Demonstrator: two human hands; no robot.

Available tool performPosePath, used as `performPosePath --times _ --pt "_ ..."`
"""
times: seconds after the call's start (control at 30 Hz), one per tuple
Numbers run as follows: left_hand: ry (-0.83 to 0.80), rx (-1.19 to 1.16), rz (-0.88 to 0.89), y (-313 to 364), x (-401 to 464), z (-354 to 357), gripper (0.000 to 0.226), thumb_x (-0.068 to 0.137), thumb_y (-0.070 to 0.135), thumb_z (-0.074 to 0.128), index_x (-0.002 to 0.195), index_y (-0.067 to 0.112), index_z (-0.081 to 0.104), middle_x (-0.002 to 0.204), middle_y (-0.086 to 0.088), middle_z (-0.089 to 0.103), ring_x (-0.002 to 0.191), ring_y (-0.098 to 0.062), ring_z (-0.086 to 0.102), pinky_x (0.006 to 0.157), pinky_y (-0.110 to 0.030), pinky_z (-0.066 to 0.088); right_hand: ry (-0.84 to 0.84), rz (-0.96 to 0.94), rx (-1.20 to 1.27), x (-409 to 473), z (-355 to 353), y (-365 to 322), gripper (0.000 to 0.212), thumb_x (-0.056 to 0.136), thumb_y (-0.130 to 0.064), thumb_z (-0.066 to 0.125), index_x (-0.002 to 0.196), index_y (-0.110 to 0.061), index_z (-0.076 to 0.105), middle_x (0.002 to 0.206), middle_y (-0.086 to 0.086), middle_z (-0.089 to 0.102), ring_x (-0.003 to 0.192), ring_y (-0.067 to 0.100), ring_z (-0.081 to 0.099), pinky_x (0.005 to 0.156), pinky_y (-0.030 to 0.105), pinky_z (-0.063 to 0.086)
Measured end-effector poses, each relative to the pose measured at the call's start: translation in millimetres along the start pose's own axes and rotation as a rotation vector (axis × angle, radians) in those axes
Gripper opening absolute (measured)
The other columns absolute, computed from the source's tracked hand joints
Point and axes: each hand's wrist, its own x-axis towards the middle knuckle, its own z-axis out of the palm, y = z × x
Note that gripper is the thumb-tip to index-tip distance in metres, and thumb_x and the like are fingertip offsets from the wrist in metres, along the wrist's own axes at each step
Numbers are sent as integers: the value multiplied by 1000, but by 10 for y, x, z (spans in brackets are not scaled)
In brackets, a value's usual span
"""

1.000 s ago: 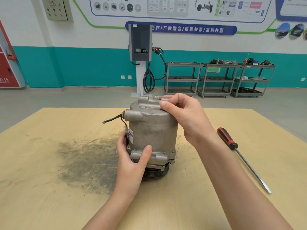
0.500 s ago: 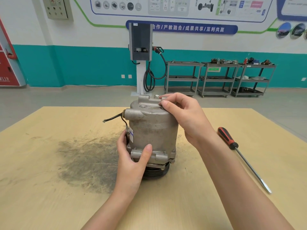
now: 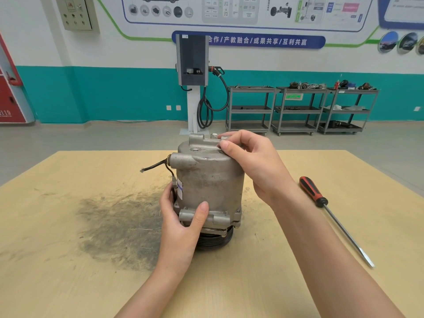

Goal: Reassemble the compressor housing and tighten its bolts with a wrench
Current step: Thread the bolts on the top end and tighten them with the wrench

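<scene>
The grey metal compressor stands upright on its black pulley in the middle of the wooden table. A short black wire sticks out of its upper left side. My left hand grips the lower flange of the housing, thumb on the front, fingers round the left side. My right hand is at the top right edge of the housing, where thumb and fingertips pinch something small that the fingers hide. No wrench is in view.
A long screwdriver with a red and black handle lies on the table to the right of my right forearm. A dark smudge stains the table left of the compressor. Grey shelf carts and a charging post stand far behind.
My right hand's fingers have shifted slightly at the top edge of the housing. The left hand and the compressor have stayed where they were.
</scene>
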Motion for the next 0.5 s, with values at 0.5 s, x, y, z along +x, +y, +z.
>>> performPosePath --times 0.5 --pt "6 14 -9 -2 -3 2 73 75 46 69 137 45 30 135 31 45 116 21 48 86 1 40 -17 47 1 8 -4 -46 15 91 -7 65 77 -14 63 114 3 65 110 19 59 95 30 46"
